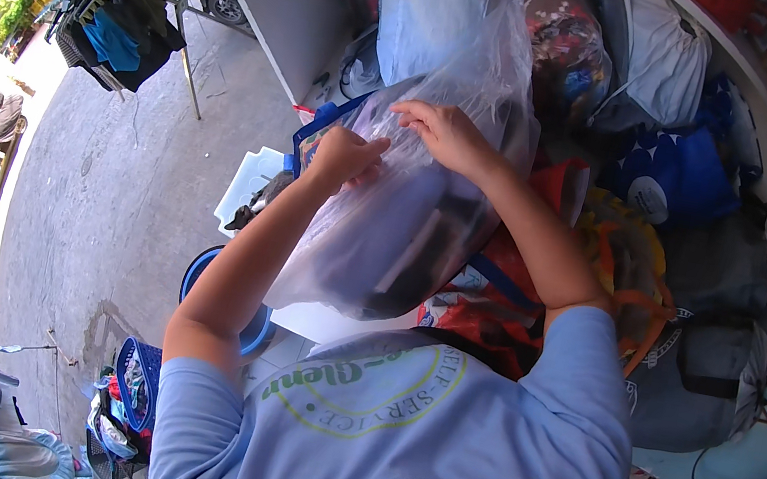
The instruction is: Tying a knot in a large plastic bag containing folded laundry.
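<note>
A large clear plastic bag (383, 240) bulges in front of me, with dark and lilac folded cloth showing through it. Its loose upper part (494, 65) stretches away over the bags behind. On the left side of the plastic, my left hand (348, 158) is closed with curled fingers, gripping a fold. My right hand (446, 136) reaches over from the right, its bent fingers pinching the plastic a little farther away. The hands are close together but apart. What exactly lies between the right fingertips is hard to make out.
Stuffed bags crowd the far side and right, including a white sack (431, 14), a blue bag (673, 176) and a dark grey bag (707, 365). A white plastic container (258, 173) and blue basin (259, 330) stand left, near a blue basket (139, 381). A clothes rack (119, 33) stands on the concrete floor (82, 220).
</note>
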Motion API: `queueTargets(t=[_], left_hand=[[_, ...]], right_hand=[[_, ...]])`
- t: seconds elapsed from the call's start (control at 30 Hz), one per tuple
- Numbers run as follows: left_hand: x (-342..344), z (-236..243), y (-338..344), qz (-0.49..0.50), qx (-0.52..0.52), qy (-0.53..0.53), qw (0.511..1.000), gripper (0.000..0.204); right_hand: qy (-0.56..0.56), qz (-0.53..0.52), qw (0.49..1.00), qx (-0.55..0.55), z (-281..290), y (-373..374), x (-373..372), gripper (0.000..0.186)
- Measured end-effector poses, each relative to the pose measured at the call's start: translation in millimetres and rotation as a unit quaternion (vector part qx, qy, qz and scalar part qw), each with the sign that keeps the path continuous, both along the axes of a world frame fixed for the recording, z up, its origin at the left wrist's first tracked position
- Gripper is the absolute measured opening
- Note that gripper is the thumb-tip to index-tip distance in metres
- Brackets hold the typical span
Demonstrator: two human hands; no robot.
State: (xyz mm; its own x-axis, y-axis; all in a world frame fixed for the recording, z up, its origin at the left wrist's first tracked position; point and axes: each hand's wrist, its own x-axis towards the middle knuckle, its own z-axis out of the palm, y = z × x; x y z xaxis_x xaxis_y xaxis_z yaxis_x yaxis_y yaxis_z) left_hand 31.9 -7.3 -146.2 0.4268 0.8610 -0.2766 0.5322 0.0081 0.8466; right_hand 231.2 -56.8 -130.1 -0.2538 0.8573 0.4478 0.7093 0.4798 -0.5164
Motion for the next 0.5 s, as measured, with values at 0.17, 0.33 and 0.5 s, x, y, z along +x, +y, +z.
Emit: queueTargets(t=[0.17, 0.33, 0.5], left_hand=[[0.1, 5.0, -7.9, 0.01, -0.043, -0.063, 0.997, 0.045], [0.1, 16.6, -8.6, 0.015, -0.064, -0.07, 0.995, 0.04], [-2.4, 20.5, -8.3, -0.036, 0.001, -0.141, 0.989, 0.033]], right_hand=[[0.036, -0.016, 0.999, 0.003, -13.0, -12.6, -2.4, 0.036], [0.065, -0.003, 0.997, 0.04, -15.6, -16.7, -6.0, 0.038], [0.104, -0.007, 0.995, 0.008, -23.8, -12.9, -5.3, 0.038]])
